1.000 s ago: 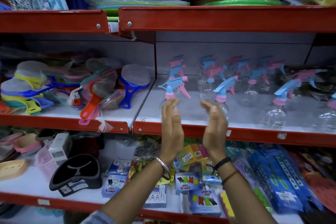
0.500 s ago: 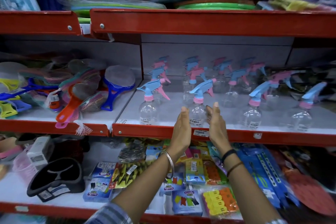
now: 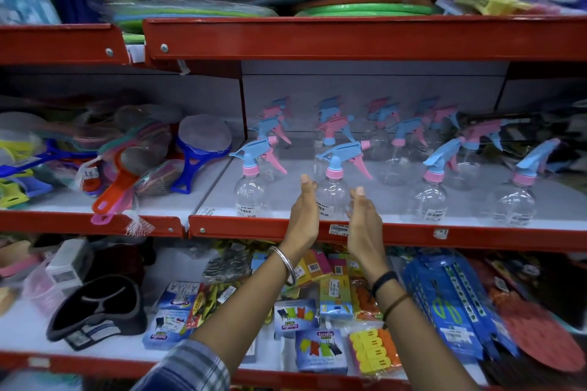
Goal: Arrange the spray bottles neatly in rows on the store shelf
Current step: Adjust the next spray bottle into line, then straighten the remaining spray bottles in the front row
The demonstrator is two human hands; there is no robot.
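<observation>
Clear spray bottles with pink and blue trigger heads stand in rows on the white middle shelf [image 3: 390,216]. The front row holds a left bottle [image 3: 251,190], a second bottle [image 3: 333,194], a third [image 3: 427,197] and a right one [image 3: 516,200]. More bottles [image 3: 397,149] stand behind, blurred. My left hand [image 3: 303,216] and my right hand [image 3: 363,219] are held flat, palms facing each other, on either side of the second bottle at the shelf's front edge. I cannot tell whether they touch it.
The red shelf lip [image 3: 476,236] carries price tags. Left of a divider lie netted scrubbers and sieves [image 3: 127,162]. The lower shelf holds packets of clips [image 3: 317,349], a black tray [image 3: 95,308] and blue packs [image 3: 451,305]. Mats are stacked on the top shelf [image 3: 349,3].
Both hands dropped from raised in front of the bottles and drew closer together, now flanking the second front bottle. The view shifted right.
</observation>
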